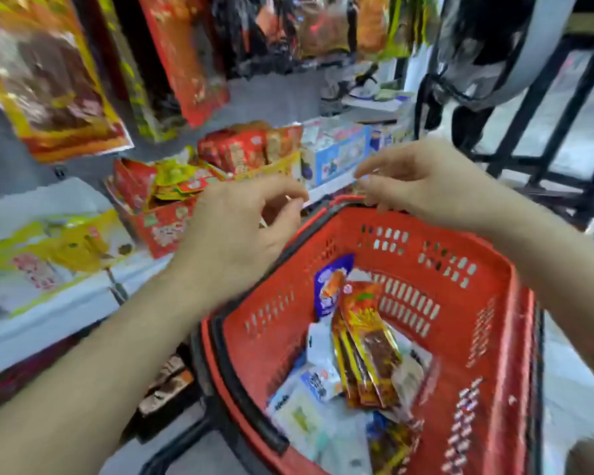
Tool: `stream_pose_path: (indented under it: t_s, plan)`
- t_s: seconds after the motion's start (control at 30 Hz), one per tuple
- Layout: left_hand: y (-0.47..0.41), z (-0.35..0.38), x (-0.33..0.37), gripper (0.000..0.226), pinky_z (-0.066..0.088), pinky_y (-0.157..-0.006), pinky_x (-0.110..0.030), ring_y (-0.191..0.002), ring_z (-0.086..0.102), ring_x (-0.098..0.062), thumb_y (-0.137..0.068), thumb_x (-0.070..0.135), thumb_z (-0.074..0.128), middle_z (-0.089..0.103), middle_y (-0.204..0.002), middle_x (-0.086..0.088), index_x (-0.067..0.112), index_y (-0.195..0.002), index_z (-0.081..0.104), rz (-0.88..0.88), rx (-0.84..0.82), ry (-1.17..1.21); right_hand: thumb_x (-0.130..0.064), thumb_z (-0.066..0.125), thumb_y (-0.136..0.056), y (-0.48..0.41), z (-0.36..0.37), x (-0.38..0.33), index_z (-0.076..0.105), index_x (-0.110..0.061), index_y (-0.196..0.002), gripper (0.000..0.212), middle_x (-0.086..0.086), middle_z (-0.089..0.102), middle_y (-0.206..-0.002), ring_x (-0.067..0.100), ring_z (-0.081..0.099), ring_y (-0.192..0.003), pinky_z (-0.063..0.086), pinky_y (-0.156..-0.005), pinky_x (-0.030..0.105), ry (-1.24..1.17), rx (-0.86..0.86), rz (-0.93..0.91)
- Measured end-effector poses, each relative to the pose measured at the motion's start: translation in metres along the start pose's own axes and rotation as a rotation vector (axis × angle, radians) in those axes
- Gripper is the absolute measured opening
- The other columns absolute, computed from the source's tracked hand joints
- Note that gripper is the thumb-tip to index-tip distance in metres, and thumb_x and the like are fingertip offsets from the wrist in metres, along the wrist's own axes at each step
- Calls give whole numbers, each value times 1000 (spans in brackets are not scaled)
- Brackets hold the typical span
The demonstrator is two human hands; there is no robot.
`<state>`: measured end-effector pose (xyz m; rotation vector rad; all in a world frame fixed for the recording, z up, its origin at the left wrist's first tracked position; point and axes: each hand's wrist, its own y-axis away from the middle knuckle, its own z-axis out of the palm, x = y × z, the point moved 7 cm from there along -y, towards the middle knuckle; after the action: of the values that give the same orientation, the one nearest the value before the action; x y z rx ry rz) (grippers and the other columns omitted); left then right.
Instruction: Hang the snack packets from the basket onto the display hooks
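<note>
Red basket [494, 303] of blurred snack packets [367, 341] below left hand [240, 231] and right hand [422, 186], fingers [378, 170] curled, grasp unclear.

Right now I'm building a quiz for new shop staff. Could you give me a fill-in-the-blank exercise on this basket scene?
1. The basket is ____ in colour.
2. The purple packet lies ____ the basket.
3. The left hand and the right hand each hold ____.
Missing words: red; inside; nothing.
</note>
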<state>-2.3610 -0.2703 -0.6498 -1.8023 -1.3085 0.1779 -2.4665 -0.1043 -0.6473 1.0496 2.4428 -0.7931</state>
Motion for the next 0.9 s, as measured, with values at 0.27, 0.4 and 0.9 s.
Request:
stream_pose_path:
  t_s: [0.27, 0.4, 0.9]
  plan:
    - [23, 157, -9, 16, 51, -78, -34, -86, 65, -20, -86, 25, 58, 72, -89, 3, 26, -94, 72, -205, -453, -89, -24, 61, -92, 48, 67, 129, 74, -15, -95, 16, 2, 69, -81, 16, 63, -80, 45, -74, 28, 106, -170, 255]
    - [60, 230, -45, 24, 52, -78, -39, -94, 64, -32, -87, 26, 51, 69, -98, -11, 19, -102, 69, -362, -820, -294, -31, 60, -91, 62, 110, 153, 71, -17, -107, 24, 6, 71, -108, 24, 64, -104, 44, -84, 25, 65, -254, 318]
    - [275, 336, -60, 53, 31, -105, -56, -134, 31, -27, -97, 36, 48, 33, -145, -9, 39, -146, 28, 869, -1645, -678, -21, 55, -93, 80, 144, 154, 65, -16, -118, 28, 8, 66, -113, 18, 52, -85, 37, -75, 21, 48, -568, 263]
